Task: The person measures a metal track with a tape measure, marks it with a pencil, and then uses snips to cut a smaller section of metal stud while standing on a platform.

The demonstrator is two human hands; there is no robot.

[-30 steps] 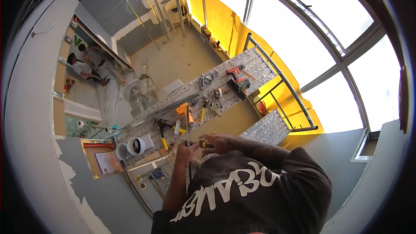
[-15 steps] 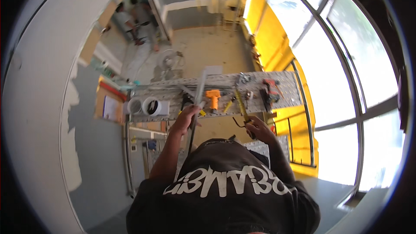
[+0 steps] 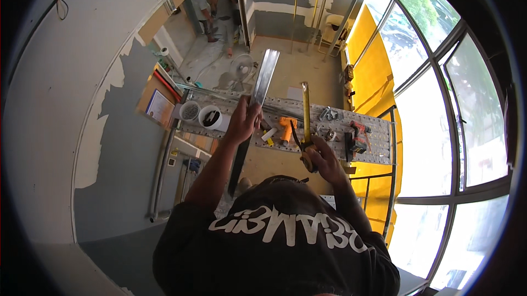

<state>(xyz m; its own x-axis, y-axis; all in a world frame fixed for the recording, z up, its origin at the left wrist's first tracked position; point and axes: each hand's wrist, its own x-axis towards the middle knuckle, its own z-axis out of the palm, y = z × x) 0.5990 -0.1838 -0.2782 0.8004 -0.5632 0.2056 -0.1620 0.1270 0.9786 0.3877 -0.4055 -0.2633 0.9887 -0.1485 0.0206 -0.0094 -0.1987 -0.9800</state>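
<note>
Held a long metal channel [image 3: 267, 71] in the left hand [image 3: 244, 121], with fingers closed around it partway along, its bright upper end slanting away and its dark lower part running back beside the left forearm [image 3: 210, 167]. Gripped a tape measure [image 3: 308, 160] in the right hand [image 3: 325, 159], near the close edge of a perforated metal platform [image 3: 381, 131], with the yellow blade [image 3: 306, 112] extended and pointing away over the boardless metal. Held channel and tape well apart, roughly side by side. Could not tell exactly how the right fingers sat on the case, with its underside hidden. Had an orange power tool [image 3: 287, 128] lying on the platform, a red-and-black drill [image 3: 359, 131] toward its right end, and two white buckets, one [image 3: 181, 111] just beside the other [image 3: 201, 116], at its left. Saw a fan [image 3: 241, 67] on the floor beyond, two people [image 3: 224, 8] farther back, and a yellow sheet [image 3: 366, 57] along the windows [image 3: 422, 142].
</note>
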